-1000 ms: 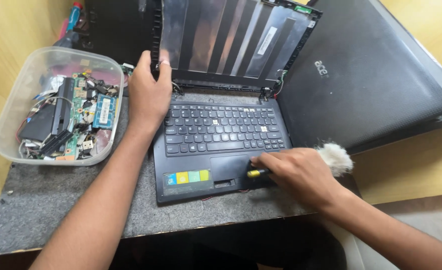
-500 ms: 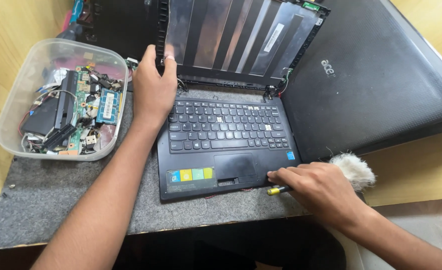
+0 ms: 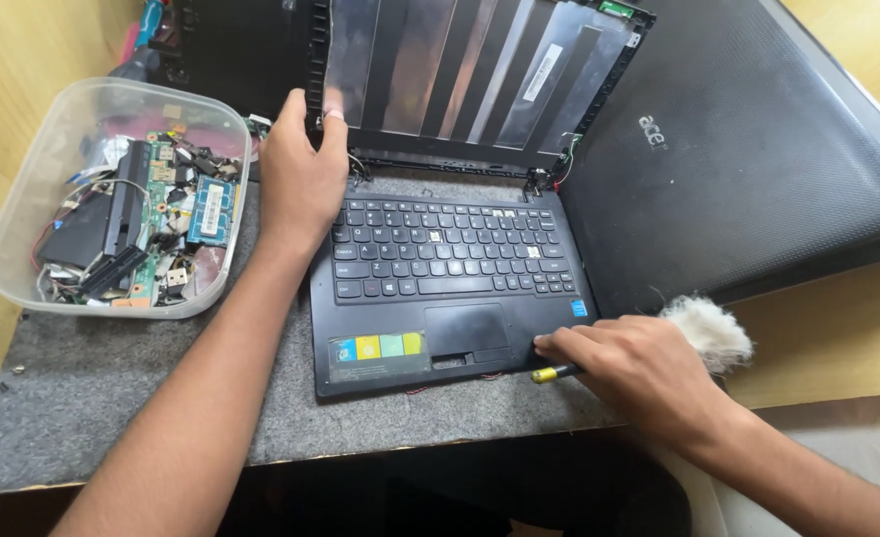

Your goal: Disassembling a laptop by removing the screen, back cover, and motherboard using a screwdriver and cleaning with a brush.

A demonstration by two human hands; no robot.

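Note:
An open black laptop (image 3: 450, 298) lies on a grey mat, its screen panel gone so the bare lid back (image 3: 470, 75) shows. My left hand (image 3: 301, 174) grips the lid's left edge near the hinge. My right hand (image 3: 639, 368) holds a yellow-tipped tool (image 3: 549, 374) against the front right corner of the palm rest, below the touchpad (image 3: 467, 328). A white fluffy tuft (image 3: 710, 328) sits behind my right hand.
A clear plastic tub (image 3: 22, 288) with circuit boards and loose parts stands at the left. A second, closed black laptop (image 3: 758, 169) lies at the right, partly under the open one. The grey mat (image 3: 112, 388) ends near the front table edge.
My right hand slid with the tool from the touchpad's front edge rightward to the palm rest's front right corner. My left hand stays on the lid.

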